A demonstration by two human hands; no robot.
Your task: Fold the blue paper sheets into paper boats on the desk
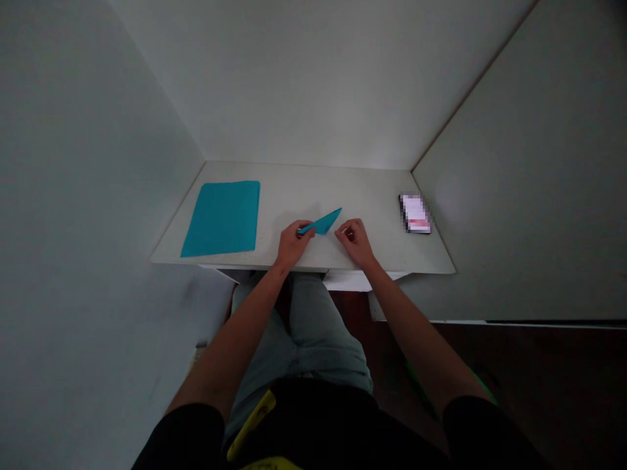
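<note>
- A narrow, tapered piece of folded teal paper (321, 223) is seen near the middle of the white desk (304, 189), close to its front edge, with its pointed tip directed toward the back right corner.
- The left end of the folded teal paper is pinched by the fingers (304, 230) of the left hand (294, 243); the fold is gripped between the thumb and fingertips, and the hand is nearly closed around it.
- The right hand (355, 241) is kept just beside the paper's right side, its fingers loosely curled and slightly parted. Nothing is held by them, and a small gap is seen between the right fingertips (342, 229) and the paper.
- Both hands are placed near the front edge of the desk, with the wrists extending past it.
- A flat teal sheet (223, 219) is laid toward the left edge of the desk, well apart from the left hand.
- A smartphone (415, 213) is placed near the right edge, well apart from the right hand; its screen is pixelated.
</note>
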